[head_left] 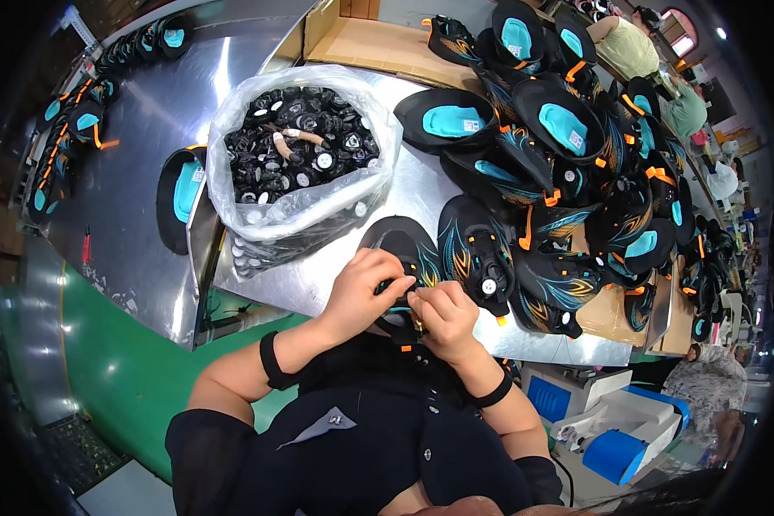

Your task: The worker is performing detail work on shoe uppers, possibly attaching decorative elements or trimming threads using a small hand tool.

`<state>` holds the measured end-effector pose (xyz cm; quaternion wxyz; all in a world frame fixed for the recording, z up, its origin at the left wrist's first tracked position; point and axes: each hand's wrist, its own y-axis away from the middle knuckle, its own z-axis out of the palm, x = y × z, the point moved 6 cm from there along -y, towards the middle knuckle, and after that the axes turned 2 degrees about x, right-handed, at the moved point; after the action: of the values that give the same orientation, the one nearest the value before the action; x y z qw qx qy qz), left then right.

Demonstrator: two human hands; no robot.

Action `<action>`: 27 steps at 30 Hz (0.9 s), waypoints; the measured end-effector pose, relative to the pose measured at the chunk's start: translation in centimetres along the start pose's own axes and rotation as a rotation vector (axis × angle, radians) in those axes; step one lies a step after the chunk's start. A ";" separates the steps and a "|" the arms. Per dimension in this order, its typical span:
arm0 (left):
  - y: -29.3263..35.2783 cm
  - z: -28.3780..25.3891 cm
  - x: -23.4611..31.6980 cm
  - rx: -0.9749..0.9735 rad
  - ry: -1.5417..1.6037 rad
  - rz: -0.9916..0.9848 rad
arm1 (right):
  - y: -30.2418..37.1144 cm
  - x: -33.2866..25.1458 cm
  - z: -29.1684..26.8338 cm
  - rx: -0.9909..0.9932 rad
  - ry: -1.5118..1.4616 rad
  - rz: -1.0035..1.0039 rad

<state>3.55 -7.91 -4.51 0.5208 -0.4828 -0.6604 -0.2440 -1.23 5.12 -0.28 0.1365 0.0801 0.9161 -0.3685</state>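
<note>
A black shoe (397, 234) with blue and orange streaks lies at the table's near edge, in front of my body. Over its upper, my left hand (363, 291) is closed in a pinch, with the fingertips at the middle of the shoe. My right hand (445, 318) is pinched too, close beside the left. Whatever sits between the fingertips is too small and too covered to name. Just right of it rests a second shoe (473, 249) of the same pattern, with a round dial (489, 286) showing a white centre.
Behind my left hand stands a clear plastic bag (232, 211) full of black dials. Shoes with turquoise insoles (563, 129) are heaped at the right. A single shoe (176, 202) lies on the metal table (133, 224) at left. A white and blue machine (619, 430) stands lower right; other people are beyond.
</note>
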 end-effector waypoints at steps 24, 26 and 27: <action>5.5 -23.1 11.3 0.577 -0.754 0.380 | -3.8 0.2 -4.2 -0.194 -0.218 0.319; 7.1 -30.1 7.1 0.722 -0.702 0.018 | -2.8 3.3 -7.4 -0.066 0.035 0.472; 7.4 -32.9 4.4 0.762 -0.689 -0.131 | -1.8 5.3 -8.2 -0.070 0.096 0.651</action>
<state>25.08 -30.26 9.37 0.3954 -0.2690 -0.8644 0.1550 -8.26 9.84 4.95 0.2065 0.3810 0.8599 -0.2698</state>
